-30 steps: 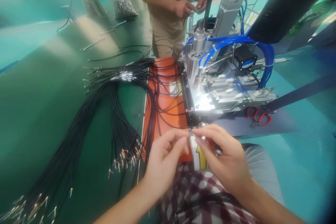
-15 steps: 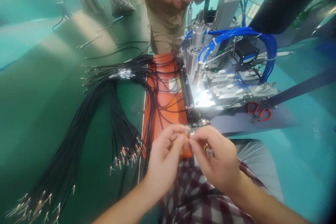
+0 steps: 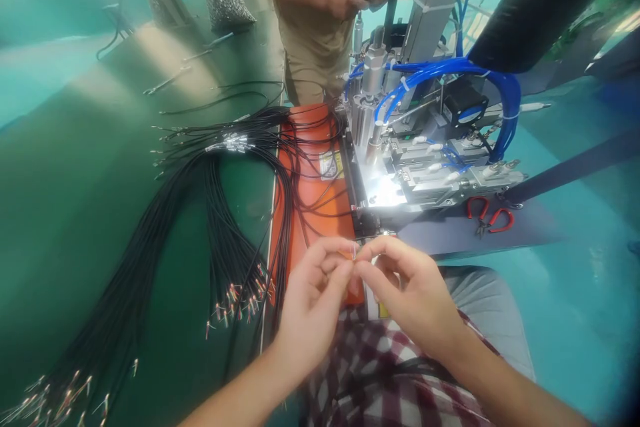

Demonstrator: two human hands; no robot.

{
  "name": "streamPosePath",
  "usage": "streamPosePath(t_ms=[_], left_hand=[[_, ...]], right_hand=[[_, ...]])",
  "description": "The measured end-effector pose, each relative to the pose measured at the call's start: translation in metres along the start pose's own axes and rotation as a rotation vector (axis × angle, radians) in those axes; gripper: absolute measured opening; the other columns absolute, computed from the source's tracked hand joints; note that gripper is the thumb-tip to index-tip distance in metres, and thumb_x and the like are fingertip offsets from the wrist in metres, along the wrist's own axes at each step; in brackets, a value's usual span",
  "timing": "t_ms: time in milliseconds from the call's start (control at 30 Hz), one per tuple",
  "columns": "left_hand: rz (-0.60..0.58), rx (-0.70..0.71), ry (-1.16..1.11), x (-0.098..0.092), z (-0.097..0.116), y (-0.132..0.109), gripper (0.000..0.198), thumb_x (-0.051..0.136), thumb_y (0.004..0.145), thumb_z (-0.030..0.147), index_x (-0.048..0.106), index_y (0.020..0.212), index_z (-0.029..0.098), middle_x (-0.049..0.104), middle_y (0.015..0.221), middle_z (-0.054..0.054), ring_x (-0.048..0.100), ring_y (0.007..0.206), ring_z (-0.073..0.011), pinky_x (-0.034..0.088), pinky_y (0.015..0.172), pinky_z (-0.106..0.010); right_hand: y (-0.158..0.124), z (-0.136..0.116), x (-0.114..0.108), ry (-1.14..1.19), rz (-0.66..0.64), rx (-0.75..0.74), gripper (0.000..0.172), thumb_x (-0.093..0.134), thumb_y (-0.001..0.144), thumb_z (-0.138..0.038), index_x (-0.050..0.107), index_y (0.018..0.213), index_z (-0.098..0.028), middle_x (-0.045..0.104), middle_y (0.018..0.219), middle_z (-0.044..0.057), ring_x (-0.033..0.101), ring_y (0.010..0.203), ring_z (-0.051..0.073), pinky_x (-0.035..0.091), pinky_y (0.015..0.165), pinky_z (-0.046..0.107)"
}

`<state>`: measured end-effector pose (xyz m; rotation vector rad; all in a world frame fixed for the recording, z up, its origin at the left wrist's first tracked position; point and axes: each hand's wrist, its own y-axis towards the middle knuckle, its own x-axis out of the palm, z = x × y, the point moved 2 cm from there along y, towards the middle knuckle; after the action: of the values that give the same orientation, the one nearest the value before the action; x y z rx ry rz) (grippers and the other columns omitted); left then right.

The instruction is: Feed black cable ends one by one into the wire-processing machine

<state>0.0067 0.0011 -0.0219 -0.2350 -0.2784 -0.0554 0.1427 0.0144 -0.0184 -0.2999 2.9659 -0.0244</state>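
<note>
My left hand [image 3: 317, 293] and my right hand [image 3: 407, 293] meet above my lap, thumbs and forefingers pinched together. Between the fingertips shows a thin, pale wire end [image 3: 355, 251], its finer detail too small to make out. Both hands are closed on it. A black cable [image 3: 400, 368] crosses the checked cloth on my lap below my right wrist. To the left, bundles of black cables [image 3: 165, 213] with stripped, coloured wire ends [image 3: 243, 297] lie on the green table [image 3: 100, 167]. Some cables run over the orange machine base [image 3: 320, 200] just beyond my hands.
A metal machine [image 3: 415, 147] with blue air hoses [image 3: 450, 67] and a bright light stands ahead. Red-handled pliers [image 3: 490, 217] lie right of it. Across the table a person [image 3: 320, 20] holds something small. A clear bag of small parts [image 3: 227, 3] stands at the back.
My right fingers have closed in nearer to my left fingertips at the wire. The whole view has shifted slightly. The cables and machine look the same.
</note>
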Motion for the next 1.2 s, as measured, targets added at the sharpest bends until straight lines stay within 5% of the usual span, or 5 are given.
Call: streamPosePath(t_ms=[233, 433, 600, 767, 1200], left_hand=[[0.041, -0.015, -0.013, 0.000, -0.001, 0.000, 0.021, 0.064, 0.086, 0.033, 0.057, 0.098, 0.017, 0.044, 0.056, 0.006, 0.040, 0.052, -0.0064, 0.035, 0.051, -0.016], [0.027, 0.050, -0.018, 0.002, 0.002, -0.004, 0.023, 0.064, 0.086, 0.033, 0.058, 0.100, 0.016, 0.051, 0.062, 0.003, 0.046, 0.057, -0.0080, 0.037, 0.052, -0.017], [0.028, 0.027, 0.060, 0.002, 0.008, -0.001, 0.023, 0.067, 0.084, 0.031, 0.059, 0.101, 0.017, 0.052, 0.064, 0.004, 0.048, 0.060, -0.0077, 0.039, 0.055, -0.017], [0.125, 0.022, 0.040, -0.003, 0.007, -0.001, 0.017, 0.073, 0.079, 0.029, 0.063, 0.083, 0.015, 0.056, 0.068, 0.003, 0.042, 0.052, -0.0033, 0.032, 0.048, -0.015], [0.118, -0.139, -0.104, -0.005, 0.006, 0.000, 0.019, 0.074, 0.075, 0.029, 0.063, 0.074, 0.014, 0.049, 0.052, 0.005, 0.039, 0.048, -0.0051, 0.031, 0.053, -0.019]], right_hand=[[-0.002, -0.002, 0.004, -0.379, 0.132, -0.418, 0.017, 0.052, 0.088, -0.012, 0.061, 0.075, -0.019, 0.062, 0.071, 0.002, 0.055, 0.064, 0.015, 0.044, 0.063, 0.029], [0.006, -0.006, 0.006, 0.223, -0.090, 0.188, 0.024, 0.057, 0.087, -0.027, 0.051, 0.065, -0.019, 0.048, 0.047, -0.007, 0.039, 0.038, 0.008, 0.034, 0.038, 0.020], [0.001, -0.009, 0.005, 0.003, 0.099, -0.023, 0.017, 0.057, 0.086, -0.020, 0.057, 0.068, -0.019, 0.057, 0.062, -0.003, 0.049, 0.053, 0.010, 0.039, 0.049, 0.022], [-0.005, -0.009, 0.004, -0.202, 0.061, -0.189, 0.017, 0.051, 0.090, -0.016, 0.059, 0.075, -0.020, 0.059, 0.068, -0.002, 0.051, 0.059, 0.011, 0.041, 0.057, 0.024], [-0.001, -0.008, 0.011, 0.213, -0.074, 0.263, 0.024, 0.055, 0.086, -0.029, 0.050, 0.065, -0.019, 0.047, 0.043, -0.007, 0.043, 0.039, 0.008, 0.037, 0.040, 0.019]])
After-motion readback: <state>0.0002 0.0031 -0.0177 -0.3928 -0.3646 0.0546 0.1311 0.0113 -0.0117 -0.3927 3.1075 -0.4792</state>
